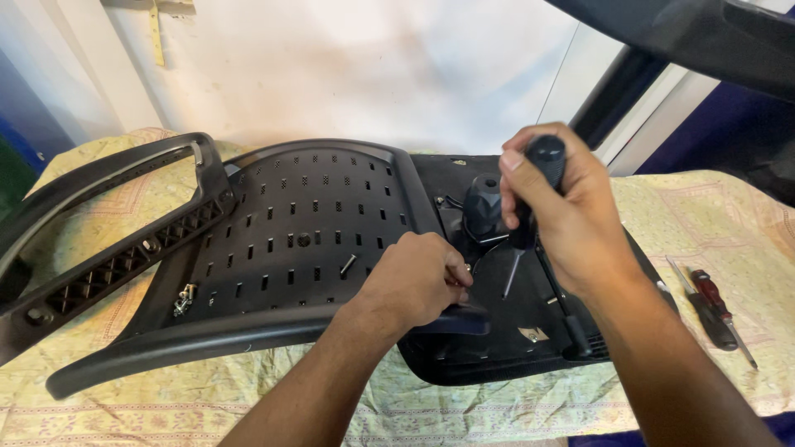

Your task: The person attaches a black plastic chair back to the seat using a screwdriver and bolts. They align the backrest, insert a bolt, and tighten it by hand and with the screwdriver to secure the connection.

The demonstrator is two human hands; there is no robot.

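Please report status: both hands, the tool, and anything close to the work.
Right hand grips screwdriver, tip down on chair base. Left hand steadies base edge. Loose screws on backrest; spare screwdrivers right.

Single head cam, no 2nd view. Looks down and fwd, close range, over black perforated plastic chair seat [290, 240] on yellow patterned cloth-covered table [712, 223]; white wall [348, 66] behind.

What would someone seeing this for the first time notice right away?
Two hands at work in the middle: the right hand grips a black-handled screwdriver pointing down at a black chair base, and the left hand rests beside it. To the left lies a slotted black chair back with loose screws on it. Two more screwdrivers lie at the right on the patterned cloth.
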